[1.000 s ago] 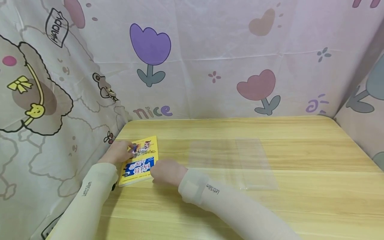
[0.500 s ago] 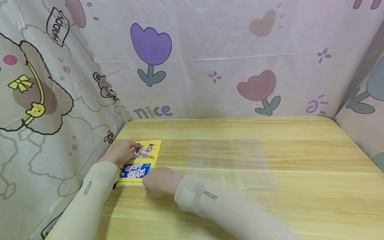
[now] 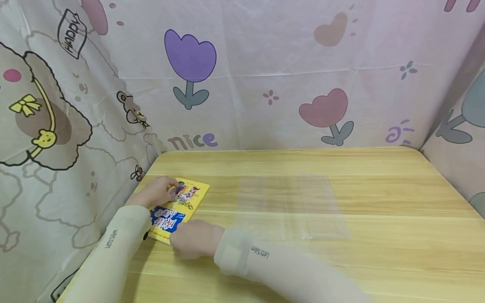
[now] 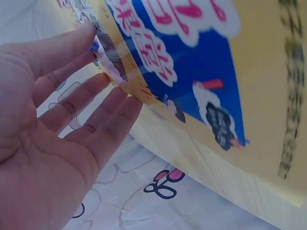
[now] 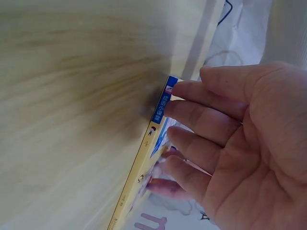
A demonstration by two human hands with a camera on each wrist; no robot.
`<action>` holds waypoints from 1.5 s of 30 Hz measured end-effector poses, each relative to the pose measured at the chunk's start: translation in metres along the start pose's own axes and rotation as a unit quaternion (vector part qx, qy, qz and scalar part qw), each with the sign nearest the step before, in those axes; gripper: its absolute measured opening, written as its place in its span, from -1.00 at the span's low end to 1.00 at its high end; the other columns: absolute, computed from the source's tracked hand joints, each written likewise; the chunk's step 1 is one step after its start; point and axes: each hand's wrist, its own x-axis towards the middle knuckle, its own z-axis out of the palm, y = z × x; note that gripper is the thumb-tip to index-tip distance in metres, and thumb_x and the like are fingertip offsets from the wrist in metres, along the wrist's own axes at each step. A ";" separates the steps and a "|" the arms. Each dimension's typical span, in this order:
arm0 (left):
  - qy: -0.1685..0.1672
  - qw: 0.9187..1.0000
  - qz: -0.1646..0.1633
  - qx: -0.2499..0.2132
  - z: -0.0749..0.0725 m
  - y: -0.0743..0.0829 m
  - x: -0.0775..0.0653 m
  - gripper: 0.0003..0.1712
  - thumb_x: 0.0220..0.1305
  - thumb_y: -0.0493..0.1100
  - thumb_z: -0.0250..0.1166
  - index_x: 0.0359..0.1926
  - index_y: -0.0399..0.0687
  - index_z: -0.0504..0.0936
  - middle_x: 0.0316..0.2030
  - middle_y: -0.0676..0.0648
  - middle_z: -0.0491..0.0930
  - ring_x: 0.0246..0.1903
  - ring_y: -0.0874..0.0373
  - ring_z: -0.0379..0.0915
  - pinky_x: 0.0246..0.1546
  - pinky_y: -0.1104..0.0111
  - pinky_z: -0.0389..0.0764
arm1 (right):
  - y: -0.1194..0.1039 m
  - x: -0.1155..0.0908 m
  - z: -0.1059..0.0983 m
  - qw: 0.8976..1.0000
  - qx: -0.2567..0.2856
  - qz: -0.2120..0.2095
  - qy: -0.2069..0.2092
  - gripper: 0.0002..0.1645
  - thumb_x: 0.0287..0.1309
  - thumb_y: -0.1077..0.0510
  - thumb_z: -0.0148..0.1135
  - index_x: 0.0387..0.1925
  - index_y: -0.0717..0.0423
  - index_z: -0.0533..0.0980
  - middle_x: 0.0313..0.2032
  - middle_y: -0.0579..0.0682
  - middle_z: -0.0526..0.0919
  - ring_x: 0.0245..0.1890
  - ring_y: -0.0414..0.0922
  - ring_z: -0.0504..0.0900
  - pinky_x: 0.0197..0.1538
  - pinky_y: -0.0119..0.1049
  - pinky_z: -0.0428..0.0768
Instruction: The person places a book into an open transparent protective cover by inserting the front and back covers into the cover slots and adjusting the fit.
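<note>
A yellow book [image 3: 195, 201] with a blue title panel lies on the left part of the table, at an angle in the head view. My left hand [image 3: 157, 191] rests at its left side, thumb over the cover; in the left wrist view the left hand [image 4: 62, 124] has its fingertips along the book's edge. My right hand [image 3: 197, 239] is at the near right corner. In the right wrist view, the right hand [image 5: 240, 129] touches the book's spine [image 5: 146, 143] with loosely extended fingers, and parts of the left hand show behind.
A clear plastic sheet [image 3: 286, 202] lies flat on the wooden table [image 3: 379, 189], right of the book. Printed cloth [image 3: 250, 63] hangs behind the table and along both sides. The table's left edge runs close to my left forearm.
The book has turned clockwise in the head view, its far end swinging right. My right hand has moved left and nearer with the corner. The left hand has shifted slightly right.
</note>
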 end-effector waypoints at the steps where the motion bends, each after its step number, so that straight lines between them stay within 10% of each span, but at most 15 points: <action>1: 0.001 1.000 0.007 0.001 0.001 -0.001 0.000 -0.64 0.22 -0.25 0.31 0.05 -0.25 0.62 0.10 -0.37 0.47 0.04 -0.21 0.38 0.08 -0.12 0.33 | -0.001 0.001 0.001 1.000 -0.004 -0.003 0.001 -0.74 0.35 0.00 0.10 -0.51 -0.17 0.49 -0.60 -0.25 0.47 -0.61 -0.31 0.43 -0.54 -0.51 0.43; 20: 0.019 0.997 0.077 -0.006 0.006 0.003 -0.003 -0.62 0.13 -0.24 0.39 0.00 -0.21 0.65 0.00 -0.26 0.56 -0.06 -0.12 0.45 -0.02 -0.03 0.45 | -0.007 0.011 0.006 0.998 0.008 -0.056 -0.016 -0.84 0.33 -0.05 0.11 -0.18 -0.24 0.61 -0.05 -0.31 0.52 -0.02 -0.35 0.43 -0.03 -0.54 0.44; 36: 0.042 0.998 0.051 0.022 -0.004 0.010 -0.066 -0.92 0.11 -0.22 0.42 -0.34 -0.10 0.72 -0.41 0.02 0.63 -0.42 0.15 0.50 -0.32 0.21 0.57 | 0.068 0.018 -0.011 0.993 0.082 0.081 -0.009 -0.81 0.33 0.03 0.14 -0.08 -0.05 0.54 -0.32 -0.19 0.50 -0.33 -0.25 0.46 -0.25 -0.48 0.45; 45: -0.007 0.999 0.021 0.025 0.004 0.033 -0.104 -0.79 0.22 0.10 0.31 -0.41 0.13 0.62 -0.52 0.18 0.53 -0.50 0.28 0.38 -0.45 0.32 0.47 | 0.082 0.016 -0.014 0.992 -0.090 0.079 0.033 -0.78 0.32 0.08 0.15 -0.05 -0.11 0.61 -0.13 -0.14 0.59 -0.22 -0.24 0.49 -0.22 -0.37 0.57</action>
